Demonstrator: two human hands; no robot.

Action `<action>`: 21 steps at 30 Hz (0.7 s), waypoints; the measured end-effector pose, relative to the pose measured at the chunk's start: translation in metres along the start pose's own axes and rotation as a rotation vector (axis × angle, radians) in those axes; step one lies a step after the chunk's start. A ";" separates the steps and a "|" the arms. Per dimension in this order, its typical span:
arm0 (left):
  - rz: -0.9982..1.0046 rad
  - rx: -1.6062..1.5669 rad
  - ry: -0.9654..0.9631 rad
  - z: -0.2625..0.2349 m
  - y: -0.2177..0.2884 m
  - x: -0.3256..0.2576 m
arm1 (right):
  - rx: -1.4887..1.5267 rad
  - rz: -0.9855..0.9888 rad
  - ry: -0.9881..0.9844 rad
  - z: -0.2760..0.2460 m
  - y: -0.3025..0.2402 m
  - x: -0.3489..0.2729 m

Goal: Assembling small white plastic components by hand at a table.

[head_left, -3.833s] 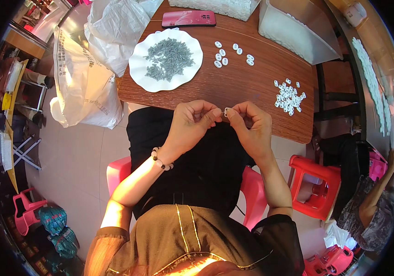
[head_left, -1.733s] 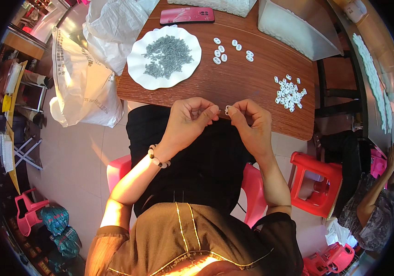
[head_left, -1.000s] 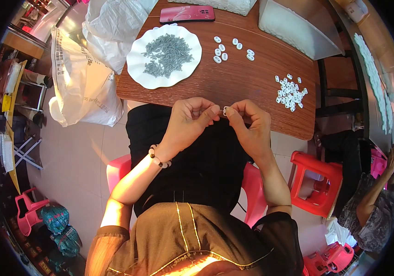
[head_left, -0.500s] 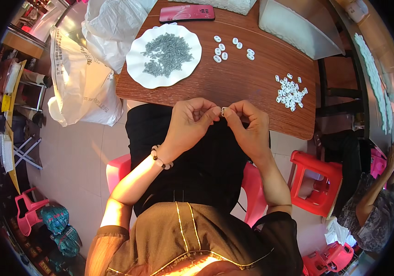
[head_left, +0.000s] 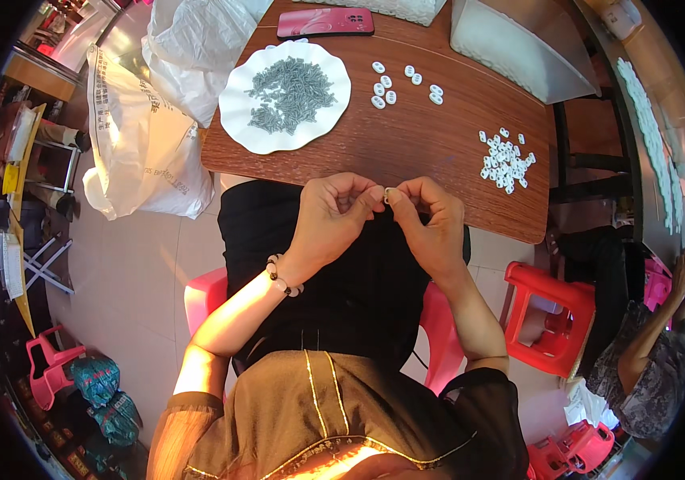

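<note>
My right hand pinches a small white plastic piece between thumb and forefinger, mostly covered by the fingertips. Against it, at the table's front edge, my left hand is closed in a pinch, and what its fingertips hold is hidden. To the far left stands a white wavy-rimmed plate with a heap of small grey screw-like pins. A pile of small white two-holed pieces lies at the right of the table, and several white oval pieces are spread at the back middle.
A pink phone lies at the back of the brown wooden table. White sacks stand left of it. A white-filled bin sits at the back right. A red stool and another person's arm are on the right.
My two hands have barely moved, staying fingertip to fingertip. The small white piece has tilted slightly between the fingers. Things on the table lie as before.
</note>
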State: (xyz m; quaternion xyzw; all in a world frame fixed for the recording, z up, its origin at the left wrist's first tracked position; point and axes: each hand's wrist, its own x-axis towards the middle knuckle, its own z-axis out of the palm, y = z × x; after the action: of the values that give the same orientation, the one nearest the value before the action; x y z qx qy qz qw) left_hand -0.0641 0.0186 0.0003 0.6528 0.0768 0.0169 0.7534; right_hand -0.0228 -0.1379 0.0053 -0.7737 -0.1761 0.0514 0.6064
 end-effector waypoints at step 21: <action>-0.115 -0.202 -0.054 -0.008 -0.003 0.002 | 0.083 0.033 0.017 -0.002 0.006 0.001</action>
State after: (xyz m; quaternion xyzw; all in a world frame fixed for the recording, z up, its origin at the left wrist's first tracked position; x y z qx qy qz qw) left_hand -0.0638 0.0261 -0.0042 0.5683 0.0919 -0.0363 0.8169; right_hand -0.0196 -0.1401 -0.0002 -0.7510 -0.1561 0.0621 0.6386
